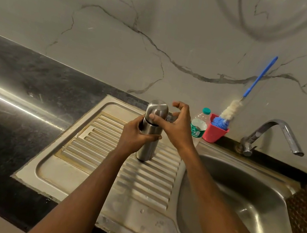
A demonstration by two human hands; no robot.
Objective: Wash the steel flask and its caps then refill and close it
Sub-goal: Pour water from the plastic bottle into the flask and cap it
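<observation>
One steel flask point(147, 149), one cap point(158, 108) on top, two hands on it. The flask stands upright on the sink's ribbed drainboard point(100, 148). The left grip point(135, 135) wraps round its body, pinching it below the cap. The right grip point(175, 124) is spread beside the cap, thumb touching it. Behind, on the desk: one plastic bottle point(199, 124), one red cup point(214, 134), one brush point(231, 109), one tap point(274, 133).
</observation>
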